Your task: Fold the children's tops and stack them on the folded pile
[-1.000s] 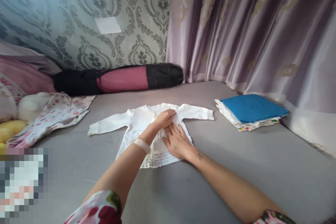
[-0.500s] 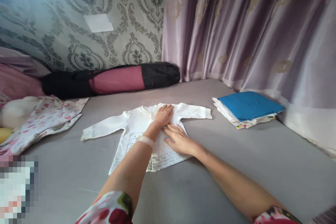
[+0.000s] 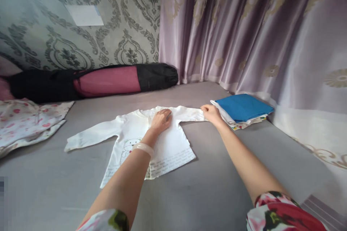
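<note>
A small white long-sleeved shirt (image 3: 173, 140) lies spread on the grey bed sheet, with a bear drawing on its front and rows of print near the hem. My left hand (image 3: 162, 120) rests on the upper chest of the shirt, its fingers laid over the cloth. A pale bangle (image 3: 143, 148) circles that wrist. Out at the cuff of the right-hand sleeve, my right hand (image 3: 211, 113) is closed, pinching the cuff. The other sleeve (image 3: 92, 139) stretches flat toward the left.
Beyond my right hand sits a stack of folded clothes with a blue piece (image 3: 244, 106) on top. A black and pink long bag (image 3: 108, 81) lies along the wall. Printed clothing (image 3: 27, 121) lies at the left. A purple curtain (image 3: 227, 36) hangs behind the bed.
My right hand has moved from the shirt's body out to the sleeve cuff and closed on it. My left hand stays on the chest. The view has turned slightly right.
</note>
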Tool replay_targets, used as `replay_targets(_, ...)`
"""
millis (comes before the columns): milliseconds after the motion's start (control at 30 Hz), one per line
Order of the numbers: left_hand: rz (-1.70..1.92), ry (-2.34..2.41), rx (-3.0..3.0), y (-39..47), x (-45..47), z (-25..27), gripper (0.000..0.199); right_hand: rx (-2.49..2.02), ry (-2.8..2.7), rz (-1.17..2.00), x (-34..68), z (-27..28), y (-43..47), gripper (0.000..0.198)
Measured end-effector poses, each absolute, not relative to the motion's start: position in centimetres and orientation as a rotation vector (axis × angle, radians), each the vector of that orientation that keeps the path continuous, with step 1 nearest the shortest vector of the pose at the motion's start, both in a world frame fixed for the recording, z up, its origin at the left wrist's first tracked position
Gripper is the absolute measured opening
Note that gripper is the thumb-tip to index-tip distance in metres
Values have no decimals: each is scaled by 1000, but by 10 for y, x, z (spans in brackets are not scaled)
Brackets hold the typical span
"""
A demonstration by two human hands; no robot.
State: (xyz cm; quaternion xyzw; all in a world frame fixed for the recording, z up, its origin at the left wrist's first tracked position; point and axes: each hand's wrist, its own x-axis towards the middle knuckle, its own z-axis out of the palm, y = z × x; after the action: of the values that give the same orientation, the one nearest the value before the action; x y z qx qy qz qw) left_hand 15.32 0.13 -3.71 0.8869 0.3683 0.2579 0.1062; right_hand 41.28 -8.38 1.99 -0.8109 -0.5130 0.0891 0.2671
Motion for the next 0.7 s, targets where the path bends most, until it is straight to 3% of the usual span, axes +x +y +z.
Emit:
replay_targets(367, 425, 1161, 2557, -2, 154, -27, 50, -2595, -1518, 64, 428, 10, -75, 40)
replay_targets(567, 617, 1068, 2433, 5, 149, -27, 49, -2491, -1257, 353, 439, 8, -64, 26)
replay_targets(700, 636, 1041, 2421, 6, 148, -27, 48, -2352, -1225, 248, 440, 10, -59, 16)
